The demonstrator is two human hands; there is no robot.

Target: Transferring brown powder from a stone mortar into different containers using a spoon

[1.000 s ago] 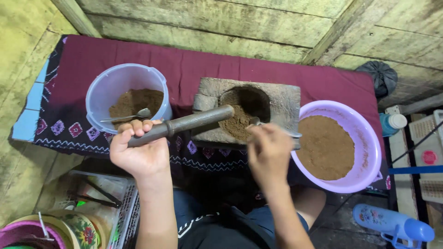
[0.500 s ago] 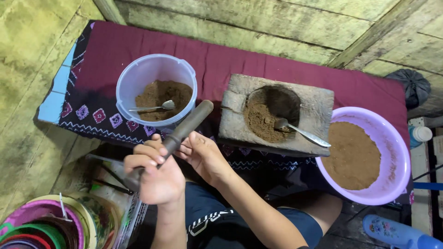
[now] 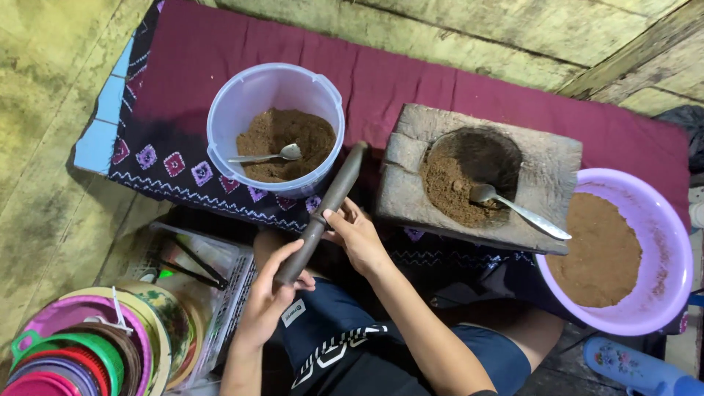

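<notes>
The left hand (image 3: pixel 268 301) grips the long dark wooden pestle (image 3: pixel 320 215) at its lower end, fingers wrapped around it. The right hand (image 3: pixel 357 236), fingers pinching narrowly, touches its middle. The clear plastic bucket of brown powder (image 3: pixel 275 128) sits at ten o'clock.

A small white rectangular label (image 3: pixel 295 312) with dark print sits on the dark blue shorts at the left thigh, just beside the left wrist.

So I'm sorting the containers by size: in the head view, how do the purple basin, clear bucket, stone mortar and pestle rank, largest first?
1. Stone mortar, the broadest block.
2. Purple basin and clear bucket look close; the basin is cut by the frame edge, so I won't rank them.
3. Pestle, long but thin, held in both hands.
</notes>
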